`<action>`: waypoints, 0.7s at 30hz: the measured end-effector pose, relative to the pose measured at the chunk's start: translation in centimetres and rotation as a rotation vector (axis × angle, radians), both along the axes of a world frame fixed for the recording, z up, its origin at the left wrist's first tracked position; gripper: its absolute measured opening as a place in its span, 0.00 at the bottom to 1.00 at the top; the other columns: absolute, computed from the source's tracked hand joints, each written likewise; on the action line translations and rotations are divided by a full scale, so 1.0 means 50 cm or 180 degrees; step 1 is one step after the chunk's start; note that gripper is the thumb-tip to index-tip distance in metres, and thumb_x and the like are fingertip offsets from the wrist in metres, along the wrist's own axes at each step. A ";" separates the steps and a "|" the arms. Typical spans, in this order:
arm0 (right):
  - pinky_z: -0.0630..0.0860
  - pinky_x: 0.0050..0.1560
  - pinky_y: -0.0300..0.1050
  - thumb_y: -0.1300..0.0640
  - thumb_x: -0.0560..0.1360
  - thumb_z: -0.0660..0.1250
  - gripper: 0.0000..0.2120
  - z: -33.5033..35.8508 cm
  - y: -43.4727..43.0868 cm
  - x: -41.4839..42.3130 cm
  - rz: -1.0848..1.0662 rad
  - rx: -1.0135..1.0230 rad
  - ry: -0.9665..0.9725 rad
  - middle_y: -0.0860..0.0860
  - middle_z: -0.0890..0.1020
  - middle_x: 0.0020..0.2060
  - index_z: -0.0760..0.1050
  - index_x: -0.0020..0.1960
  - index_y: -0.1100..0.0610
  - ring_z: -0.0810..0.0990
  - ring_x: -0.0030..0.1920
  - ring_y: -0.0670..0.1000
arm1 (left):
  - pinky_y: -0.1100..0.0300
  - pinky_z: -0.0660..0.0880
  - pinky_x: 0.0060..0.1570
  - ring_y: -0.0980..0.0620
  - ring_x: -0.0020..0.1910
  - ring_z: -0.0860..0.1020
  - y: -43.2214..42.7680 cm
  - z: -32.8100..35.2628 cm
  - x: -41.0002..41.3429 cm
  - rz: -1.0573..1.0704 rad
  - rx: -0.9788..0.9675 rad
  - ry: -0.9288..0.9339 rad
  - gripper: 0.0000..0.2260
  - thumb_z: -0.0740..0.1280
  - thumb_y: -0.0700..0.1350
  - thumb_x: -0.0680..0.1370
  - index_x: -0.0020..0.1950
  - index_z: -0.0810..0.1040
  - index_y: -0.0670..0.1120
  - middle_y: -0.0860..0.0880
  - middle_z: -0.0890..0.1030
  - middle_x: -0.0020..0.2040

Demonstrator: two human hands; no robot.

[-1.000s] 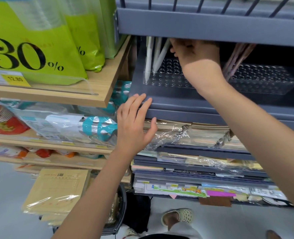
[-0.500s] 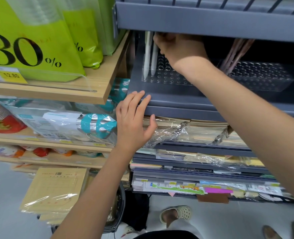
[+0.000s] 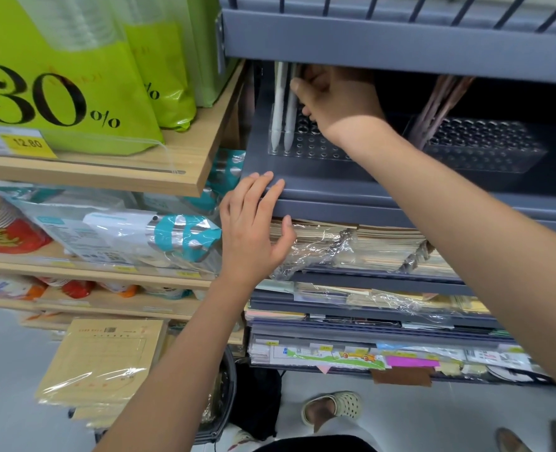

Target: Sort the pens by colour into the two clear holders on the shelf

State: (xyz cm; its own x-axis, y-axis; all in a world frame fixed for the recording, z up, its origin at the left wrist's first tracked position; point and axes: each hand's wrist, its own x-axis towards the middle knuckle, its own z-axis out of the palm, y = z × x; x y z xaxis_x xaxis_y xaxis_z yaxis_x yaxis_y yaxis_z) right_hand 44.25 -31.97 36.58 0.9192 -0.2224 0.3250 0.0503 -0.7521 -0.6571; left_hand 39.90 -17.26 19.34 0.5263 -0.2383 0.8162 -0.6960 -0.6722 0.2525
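Under the upper grey shelf front (image 3: 384,40), vertical clearance is low: the right hand (image 3: 338,99) sits directly beneath that edge, and the pen tops disappear behind it. The left clear holder (image 3: 316,151) stands in the shelf's left rear corner, close to the side wall. The right clear holder (image 3: 485,148) stands apart from it on the same grey shelf (image 3: 335,190), with the right forearm crossing the gap between them.

Two white pens (image 3: 278,106) stand upright, side by side, tips down in the leftmost holes of the left holder. Most other holes are open. Several pink-brown pens (image 3: 433,106) lean together at the left end of the right holder.

Right-hand fingers are curled and the thumb lies against the upper part of the right-hand white pen; whether they clamp it cannot be told. The left hand (image 3: 254,230) rests its straight, closed-up fingertips on the shelf's front lip, thumb spread.

One second ago the white pens leaned at differing angles and the right hand was further right. The pens now stand parallel, and the hand has moved towards the corner. The left hand stays on the lip.
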 end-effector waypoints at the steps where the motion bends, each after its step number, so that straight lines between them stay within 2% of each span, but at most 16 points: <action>1: 0.77 0.57 0.52 0.48 0.79 0.63 0.12 0.000 0.000 -0.002 0.0006 0.0027 -0.0016 0.50 0.81 0.42 0.67 0.37 0.47 0.82 0.50 0.57 | 0.42 0.67 0.66 0.42 0.71 0.69 0.002 0.001 -0.001 -0.0007 0.0028 0.0003 0.21 0.67 0.44 0.76 0.68 0.75 0.40 0.41 0.76 0.68; 4: 0.76 0.56 0.48 0.48 0.79 0.63 0.08 -0.004 -0.001 -0.004 -0.0024 -0.0054 -0.0032 0.51 0.83 0.43 0.73 0.46 0.52 0.82 0.49 0.55 | 0.42 0.67 0.67 0.42 0.71 0.69 0.007 0.004 -0.005 -0.0020 0.0099 0.0092 0.22 0.67 0.44 0.76 0.69 0.75 0.40 0.41 0.75 0.69; 7: 0.76 0.55 0.44 0.48 0.78 0.65 0.13 -0.001 0.000 -0.011 -0.0099 -0.0114 0.0011 0.51 0.84 0.47 0.77 0.56 0.55 0.82 0.51 0.52 | 0.43 0.66 0.68 0.42 0.72 0.68 0.015 0.011 -0.012 -0.0060 0.0188 0.0222 0.23 0.66 0.44 0.76 0.70 0.74 0.40 0.41 0.75 0.70; 9: 0.75 0.57 0.43 0.49 0.78 0.65 0.12 0.000 -0.002 -0.021 -0.0120 -0.0072 0.0038 0.50 0.84 0.47 0.77 0.58 0.54 0.81 0.53 0.52 | 0.44 0.65 0.69 0.42 0.73 0.67 0.018 0.021 -0.021 -0.0098 0.0204 0.0358 0.22 0.66 0.43 0.76 0.71 0.73 0.40 0.42 0.74 0.70; 11: 0.77 0.57 0.44 0.51 0.78 0.65 0.09 -0.002 -0.008 -0.042 -0.0089 0.0167 -0.0033 0.48 0.83 0.43 0.77 0.56 0.52 0.82 0.53 0.52 | 0.46 0.64 0.71 0.43 0.74 0.66 0.021 0.037 -0.033 -0.0164 0.0212 0.0608 0.22 0.67 0.43 0.77 0.72 0.73 0.41 0.42 0.73 0.71; 13: 0.79 0.50 0.43 0.53 0.76 0.67 0.05 -0.001 -0.016 -0.074 -0.0055 0.0463 -0.0190 0.47 0.82 0.41 0.76 0.52 0.50 0.83 0.49 0.51 | 0.47 0.62 0.73 0.44 0.75 0.64 0.028 0.059 -0.045 -0.0310 0.0194 0.0903 0.22 0.67 0.43 0.78 0.72 0.72 0.41 0.43 0.72 0.72; 15: 0.77 0.44 0.41 0.53 0.75 0.67 0.02 0.002 -0.028 -0.116 0.0007 0.0562 -0.0292 0.46 0.82 0.39 0.77 0.48 0.49 0.83 0.45 0.49 | 0.47 0.61 0.74 0.47 0.75 0.64 0.042 0.088 -0.062 -0.0566 -0.0062 0.1300 0.21 0.67 0.44 0.79 0.73 0.72 0.44 0.46 0.71 0.73; 16: 0.77 0.43 0.41 0.53 0.74 0.67 0.02 0.004 -0.034 -0.141 0.0030 0.0557 -0.0330 0.44 0.82 0.37 0.78 0.46 0.48 0.83 0.43 0.48 | 0.51 0.62 0.74 0.51 0.75 0.65 0.051 0.103 -0.073 -0.0684 -0.0295 0.1517 0.22 0.67 0.45 0.80 0.73 0.71 0.46 0.48 0.71 0.72; 18: 0.80 0.47 0.46 0.52 0.73 0.67 0.03 0.004 -0.048 -0.200 0.0010 0.0554 -0.0406 0.44 0.83 0.37 0.79 0.43 0.46 0.83 0.43 0.46 | 0.64 0.63 0.70 0.60 0.71 0.68 0.072 0.131 -0.101 -0.0820 -0.0790 0.1843 0.21 0.66 0.48 0.80 0.73 0.70 0.51 0.55 0.73 0.70; 19: 0.81 0.50 0.48 0.52 0.73 0.67 0.03 -0.001 -0.056 -0.234 -0.0017 0.0615 -0.0455 0.44 0.84 0.38 0.80 0.42 0.47 0.83 0.44 0.46 | 0.67 0.65 0.67 0.61 0.69 0.70 0.084 0.143 -0.118 -0.0893 -0.1023 0.1970 0.20 0.65 0.50 0.80 0.72 0.71 0.53 0.57 0.74 0.68; 21: 0.81 0.52 0.49 0.53 0.74 0.68 0.04 -0.023 -0.073 -0.307 -0.0065 0.0824 -0.0477 0.44 0.85 0.40 0.81 0.43 0.48 0.84 0.46 0.46 | 0.67 0.71 0.61 0.58 0.65 0.75 0.109 0.152 -0.157 -0.1140 -0.1400 0.2198 0.15 0.64 0.50 0.80 0.67 0.75 0.55 0.57 0.78 0.64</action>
State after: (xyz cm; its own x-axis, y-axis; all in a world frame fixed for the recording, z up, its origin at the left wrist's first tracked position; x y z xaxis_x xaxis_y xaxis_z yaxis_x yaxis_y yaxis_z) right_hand 28.92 -35.65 35.44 0.8597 -0.3337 0.3867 0.1477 -0.5624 -0.8136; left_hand 32.06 -11.81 26.93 0.8885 -0.2228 0.4011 -0.4428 -0.1873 0.8768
